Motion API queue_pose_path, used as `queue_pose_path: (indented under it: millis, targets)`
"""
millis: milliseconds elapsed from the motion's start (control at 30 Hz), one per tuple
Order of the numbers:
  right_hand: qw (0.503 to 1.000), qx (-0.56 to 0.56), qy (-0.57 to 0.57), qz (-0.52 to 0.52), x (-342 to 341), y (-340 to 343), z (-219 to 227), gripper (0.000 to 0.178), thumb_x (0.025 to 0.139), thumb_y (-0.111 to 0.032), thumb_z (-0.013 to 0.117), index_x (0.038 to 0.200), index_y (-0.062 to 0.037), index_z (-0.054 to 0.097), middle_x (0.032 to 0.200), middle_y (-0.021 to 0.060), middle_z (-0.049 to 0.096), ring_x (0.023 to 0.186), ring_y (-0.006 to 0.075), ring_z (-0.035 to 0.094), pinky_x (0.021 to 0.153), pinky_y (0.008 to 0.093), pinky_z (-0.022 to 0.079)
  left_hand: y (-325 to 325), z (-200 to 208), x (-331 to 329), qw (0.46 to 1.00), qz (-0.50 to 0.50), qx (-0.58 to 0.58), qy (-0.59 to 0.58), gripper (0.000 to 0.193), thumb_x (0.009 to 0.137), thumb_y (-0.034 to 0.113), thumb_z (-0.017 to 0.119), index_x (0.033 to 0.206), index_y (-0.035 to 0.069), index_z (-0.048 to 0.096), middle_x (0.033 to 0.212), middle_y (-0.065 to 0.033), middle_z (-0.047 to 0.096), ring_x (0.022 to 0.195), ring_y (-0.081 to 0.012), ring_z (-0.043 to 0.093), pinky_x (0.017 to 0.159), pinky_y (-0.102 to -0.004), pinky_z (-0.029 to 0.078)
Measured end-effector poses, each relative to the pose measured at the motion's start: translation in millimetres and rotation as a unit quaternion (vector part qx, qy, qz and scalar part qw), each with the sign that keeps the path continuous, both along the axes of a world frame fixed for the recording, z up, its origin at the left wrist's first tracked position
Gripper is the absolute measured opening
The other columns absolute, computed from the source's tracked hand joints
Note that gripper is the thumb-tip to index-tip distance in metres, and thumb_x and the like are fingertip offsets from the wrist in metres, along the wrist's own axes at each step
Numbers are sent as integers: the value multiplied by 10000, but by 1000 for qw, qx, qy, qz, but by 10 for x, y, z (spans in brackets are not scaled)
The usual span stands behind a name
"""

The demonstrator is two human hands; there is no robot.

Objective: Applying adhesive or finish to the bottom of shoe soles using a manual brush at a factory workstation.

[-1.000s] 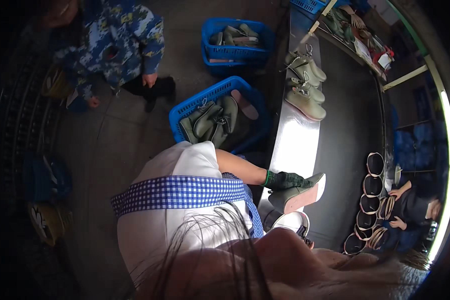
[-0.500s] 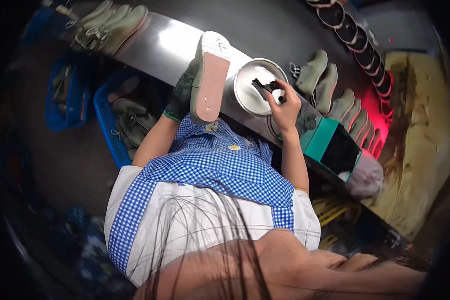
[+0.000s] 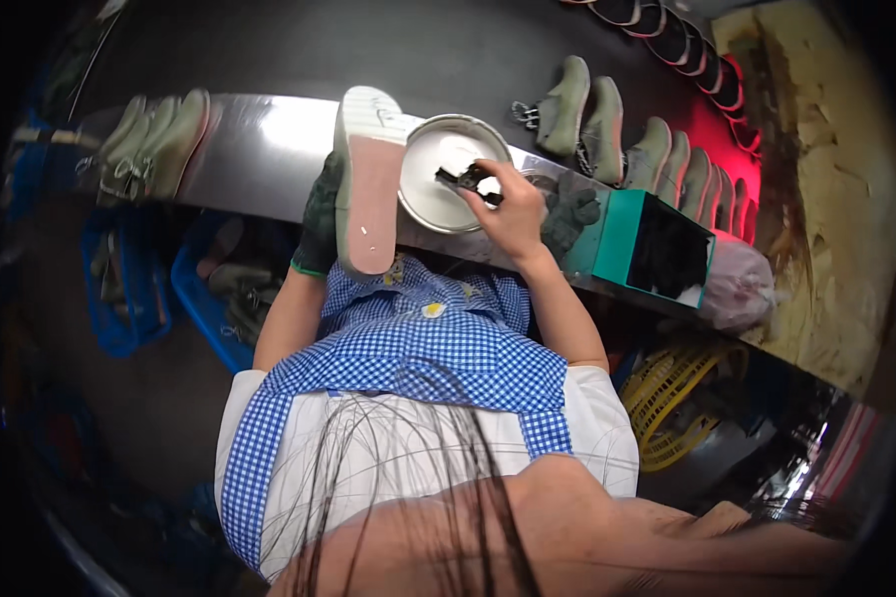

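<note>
My left hand (image 3: 317, 224), in a dark green glove, is closed on an olive-green shoe (image 3: 372, 204). The shoe is held upright with its sole toward me, pinkish-tan over most of its length and white at the upper end. Just right of it stands a round pot (image 3: 415, 211) of white liquid on the bench. Over the pot's right side, my bare right hand (image 3: 518, 211) pinches a small black brush-like tool (image 3: 457, 180). Its exact kind is unclear, and whether it touches the liquid cannot be made out.
Olive shoes (image 3: 174, 149) stand at the metal bench's left end; more shoes (image 3: 602, 129) line the right side under red light. A dark glove (image 3: 572, 214), a teal box (image 3: 619, 234) and a plastic bag (image 3: 737, 284) sit to the right. Below are blue crates (image 3: 194, 298) and a yellow basket (image 3: 662, 398).
The whole view has turned and shifted, so the bench, shoe and pot appear farther left. Both hands keep their holds, the black tool still over the pot.
</note>
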State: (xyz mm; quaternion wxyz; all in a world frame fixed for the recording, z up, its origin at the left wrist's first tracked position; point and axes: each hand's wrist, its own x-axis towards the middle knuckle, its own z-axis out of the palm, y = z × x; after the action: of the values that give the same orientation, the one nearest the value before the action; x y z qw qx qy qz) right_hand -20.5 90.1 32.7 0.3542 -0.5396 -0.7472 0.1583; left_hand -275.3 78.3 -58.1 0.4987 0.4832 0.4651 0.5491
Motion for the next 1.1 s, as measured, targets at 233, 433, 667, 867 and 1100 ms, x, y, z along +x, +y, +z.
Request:
queue_pose_path:
  millis: [233, 433, 667, 867, 1100]
  targets:
    - [999, -1, 39, -12, 42, 55, 111, 385, 715, -67, 751, 1081, -33, 635, 940, 90, 673, 702, 180, 613, 628, 267, 490, 15, 489, -1, 953, -95, -185, -222, 412, 993, 315, 428, 1276, 24, 499, 1126, -126, 634, 937, -172, 630, 841, -287, 534]
    - [963, -94, 252, 14, -76, 345, 474, 359, 754, -61, 733, 1099, -26, 641, 925, 63, 661, 639, 86, 507, 549, 195, 390, 93, 587, 109, 937, -146, -240, -210, 435, 962, 325, 485, 1239, -8, 526, 1076, -136, 644, 906, -161, 617, 827, -284, 520]
    - [943, -146, 297, 42, -107, 745, 407, 346, 770, -66, 723, 1105, -27, 645, 955, 78, 663, 715, 93, 566, 559, 197, 414, 126, 641, 165, 934, -187, -238, -187, 450, 951, 316, 498, 1261, -10, 515, 1090, -138, 638, 927, -158, 605, 844, -291, 511]
    - [964, -57, 251, 60, -20, 527, 363, 329, 769, -83, 716, 1082, -8, 652, 988, 104, 679, 808, 153, 618, 634, 231, 466, 188, 746, 139, 934, -154, -243, -211, 451, 950, 273, 493, 1286, -28, 497, 1165, -145, 617, 975, -161, 599, 878, -291, 495]
    - [906, -103, 406, -56, 97, 1005, 237, 234, 767, -140, 724, 914, 38, 681, 804, 98, 677, 662, 122, 586, 603, 235, 485, 479, 481, 265, 923, -325, -130, -159, 425, 980, 259, 432, 1312, -2, 488, 1199, -131, 606, 1016, -179, 597, 906, -299, 477]
